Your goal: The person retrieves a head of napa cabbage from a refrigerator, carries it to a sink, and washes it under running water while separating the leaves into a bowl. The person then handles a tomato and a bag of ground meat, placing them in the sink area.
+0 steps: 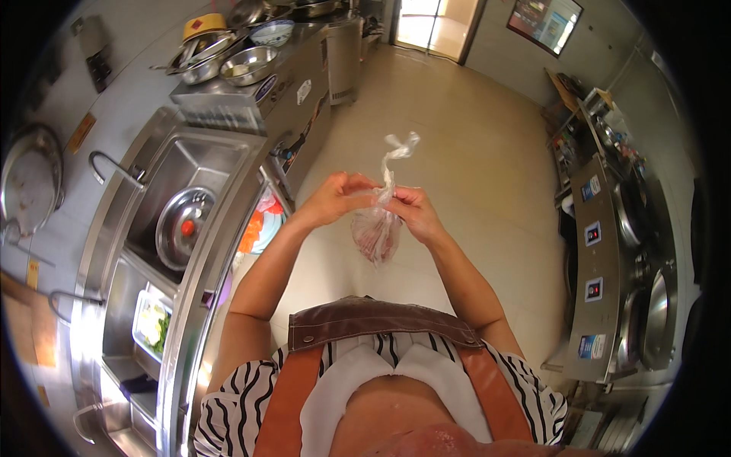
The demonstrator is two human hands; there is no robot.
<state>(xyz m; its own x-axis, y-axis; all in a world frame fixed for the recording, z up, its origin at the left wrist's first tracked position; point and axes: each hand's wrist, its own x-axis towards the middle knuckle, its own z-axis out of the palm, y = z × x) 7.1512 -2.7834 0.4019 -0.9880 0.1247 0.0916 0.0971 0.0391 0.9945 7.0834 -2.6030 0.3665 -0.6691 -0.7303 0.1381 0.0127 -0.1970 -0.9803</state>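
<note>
A clear plastic bag (pixel 375 235) with pinkish contents, perhaps meat, hangs in front of my apron above the floor. Its twisted neck rises between my hands, and the loose end flops over at the top. My left hand (pixel 338 200) pinches the neck from the left side. From the right, my right hand (pixel 416 212) grips the bag just below the twist. Fingers of both hands nearly meet at the neck, so whether there is a knot there is hidden.
On the left runs a steel sink (pixel 214 149) holding a metal bowl (pixel 171 228) with a tomato (pixel 187 228). A tray (pixel 137 320) of greens sits in the adjoining basin. Pans (pixel 249 60) crowd the counter beyond. A cooking range (pixel 591 257) lines the right side.
</note>
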